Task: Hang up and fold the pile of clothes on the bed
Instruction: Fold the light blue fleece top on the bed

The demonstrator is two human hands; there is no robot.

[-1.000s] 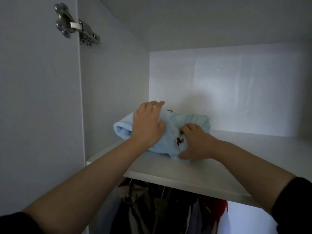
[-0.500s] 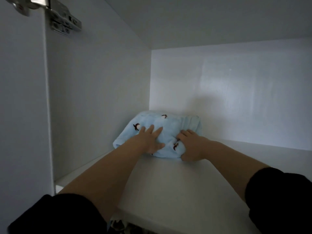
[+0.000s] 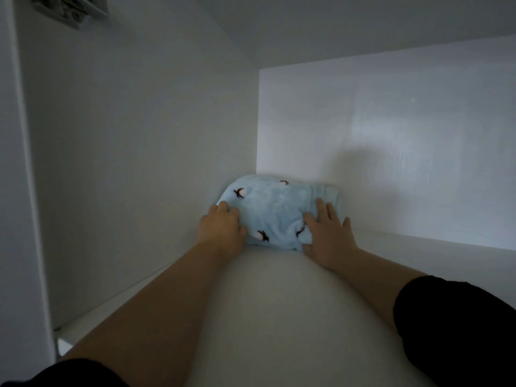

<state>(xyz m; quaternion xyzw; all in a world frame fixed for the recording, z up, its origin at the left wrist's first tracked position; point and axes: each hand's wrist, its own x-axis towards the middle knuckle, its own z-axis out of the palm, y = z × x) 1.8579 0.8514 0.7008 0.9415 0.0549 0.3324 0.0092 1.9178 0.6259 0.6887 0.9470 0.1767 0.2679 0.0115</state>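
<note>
**Folded blue garment [image 3: 275, 212] lay deep on the shelf [image 3: 279, 317], long axis running left to right.**
It sat straight ahead of both hands, by the back-left corner [image 3: 257, 170]. The right hand [image 3: 328, 236] pressed flat on its near-right end, and the left hand [image 3: 220, 227] bent over its near-left end, grip unclear.

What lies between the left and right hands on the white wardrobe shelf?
In the head view, the folded light-blue fleece garment with small dark motifs lies between the left hand and the right hand; both touch it.
</note>
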